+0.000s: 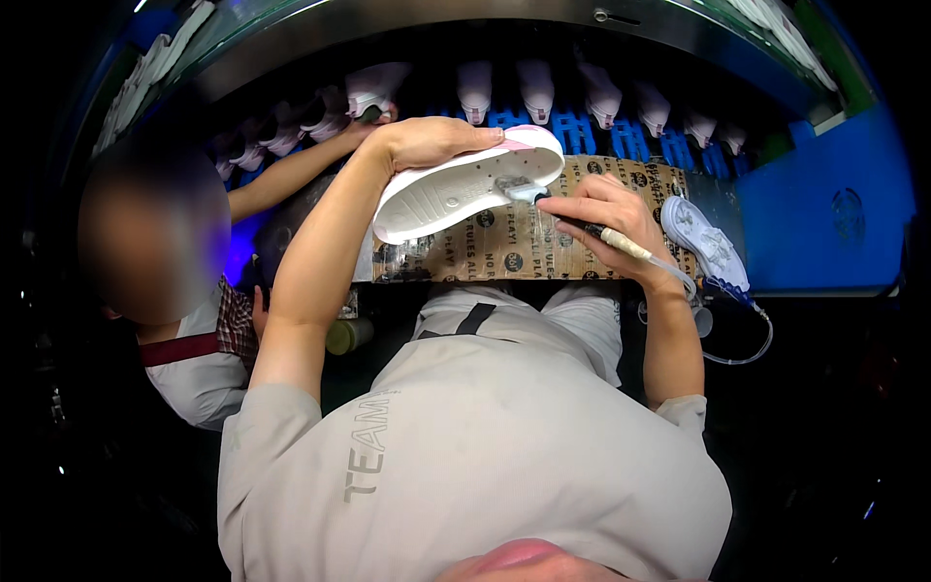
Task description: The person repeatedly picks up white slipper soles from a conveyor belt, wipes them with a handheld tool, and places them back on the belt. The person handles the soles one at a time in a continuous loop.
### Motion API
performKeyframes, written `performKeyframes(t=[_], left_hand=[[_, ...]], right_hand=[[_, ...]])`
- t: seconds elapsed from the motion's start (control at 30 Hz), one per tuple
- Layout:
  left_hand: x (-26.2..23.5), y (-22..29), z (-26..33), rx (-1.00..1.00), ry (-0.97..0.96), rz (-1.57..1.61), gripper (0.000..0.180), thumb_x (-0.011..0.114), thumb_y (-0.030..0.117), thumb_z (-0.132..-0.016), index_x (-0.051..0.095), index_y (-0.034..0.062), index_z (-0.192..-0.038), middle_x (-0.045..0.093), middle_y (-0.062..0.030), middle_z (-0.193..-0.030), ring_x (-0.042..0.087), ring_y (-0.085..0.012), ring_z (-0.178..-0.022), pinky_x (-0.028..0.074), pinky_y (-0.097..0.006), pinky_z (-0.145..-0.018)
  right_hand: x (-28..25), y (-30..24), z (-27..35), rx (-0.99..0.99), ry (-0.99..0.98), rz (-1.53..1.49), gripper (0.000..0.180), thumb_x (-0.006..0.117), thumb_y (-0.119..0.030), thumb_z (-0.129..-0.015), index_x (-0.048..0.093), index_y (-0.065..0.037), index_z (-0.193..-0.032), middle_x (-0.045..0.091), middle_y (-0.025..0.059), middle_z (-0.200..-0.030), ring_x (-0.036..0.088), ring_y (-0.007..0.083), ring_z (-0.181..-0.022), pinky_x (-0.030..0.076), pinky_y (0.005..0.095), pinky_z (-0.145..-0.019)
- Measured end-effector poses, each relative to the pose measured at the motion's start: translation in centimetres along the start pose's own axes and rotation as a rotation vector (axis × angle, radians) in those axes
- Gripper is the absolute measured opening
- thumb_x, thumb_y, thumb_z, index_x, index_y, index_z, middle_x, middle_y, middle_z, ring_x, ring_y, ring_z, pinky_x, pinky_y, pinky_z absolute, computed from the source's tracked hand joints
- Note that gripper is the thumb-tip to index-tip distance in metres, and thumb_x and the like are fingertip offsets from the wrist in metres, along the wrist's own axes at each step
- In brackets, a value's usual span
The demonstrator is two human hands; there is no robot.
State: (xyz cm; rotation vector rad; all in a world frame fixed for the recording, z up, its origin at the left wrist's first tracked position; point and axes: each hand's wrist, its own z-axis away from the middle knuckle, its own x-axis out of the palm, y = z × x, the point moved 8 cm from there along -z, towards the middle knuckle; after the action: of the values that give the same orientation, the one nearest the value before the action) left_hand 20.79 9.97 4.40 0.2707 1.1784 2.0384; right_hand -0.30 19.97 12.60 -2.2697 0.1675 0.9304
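A white shoe sole with pink patches (pixel 432 209) is held tilted, its hollow inner side facing me. My left hand (pixel 427 143) is closed on its upper edge, thumb along the pink part. In my right hand (pixel 616 221) is a brush (pixel 588 227) with a dark and cream handle, gripped between the fingers. Its bristles touch the inside of the sole near the right end. A thin clear tube runs from the handle's rear past my right wrist. Below the sole lies a printed brown cardboard sheet (pixel 417 264) on the bench.
Another white sole (pixel 706 241) rests at the bench's right, near a blue panel (pixel 819 228). Several pale pink shoe uppers (pixel 475 92) line the far side on blue slats (pixel 572 133). At left, a co-worker's hand (pixel 371 123) touches a shoe upper (pixel 376 85).
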Motion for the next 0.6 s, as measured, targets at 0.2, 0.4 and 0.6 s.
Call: performKeyframes(t=[0.2,0.4,0.6], left_hand=[[0.5,1.5,1.5,0.027,0.068,0.201,0.054,0.055,0.046,-0.106,0.065,0.0022,-0.136,0.073,-0.0162,-0.118,0.073,-0.0172,-0.103,0.060,-0.032,-0.085],[-0.1,0.7,1.4,0.252,0.067,0.539,0.049,0.063,0.036,-0.103,0.065,-0.0033,-0.134,0.071,-0.0175,-0.124,0.071,-0.0232,-0.108,0.059,-0.035,-0.089],[-4.2,19.8,2.5,0.893,-0.117,0.508,0.051,0.048,0.039,-0.106,0.061,-0.0005,-0.135,0.068,-0.0263,-0.124,0.071,-0.0366,-0.111,0.060,-0.044,-0.092]], right_hand=[[-0.4,1.5,1.4,0.102,-0.156,-0.172,0.030,0.082,-0.013,-0.083,0.079,-0.011,-0.113,0.069,0.0041,-0.086,0.061,0.0190,-0.077,0.049,0.0313,-0.073],[-2.3,7.3,8.1,0.413,0.450,-0.446,0.028,0.073,-0.009,-0.093,0.074,-0.002,-0.120,0.071,0.0055,-0.098,0.061,0.0130,-0.082,0.046,0.0256,-0.071],[0.8,12.2,13.6,0.630,0.731,-0.504,0.033,0.071,-0.017,-0.098,0.070,0.000,-0.126,0.067,-0.0004,-0.097,0.054,0.0068,-0.082,0.043,0.0214,-0.075]])
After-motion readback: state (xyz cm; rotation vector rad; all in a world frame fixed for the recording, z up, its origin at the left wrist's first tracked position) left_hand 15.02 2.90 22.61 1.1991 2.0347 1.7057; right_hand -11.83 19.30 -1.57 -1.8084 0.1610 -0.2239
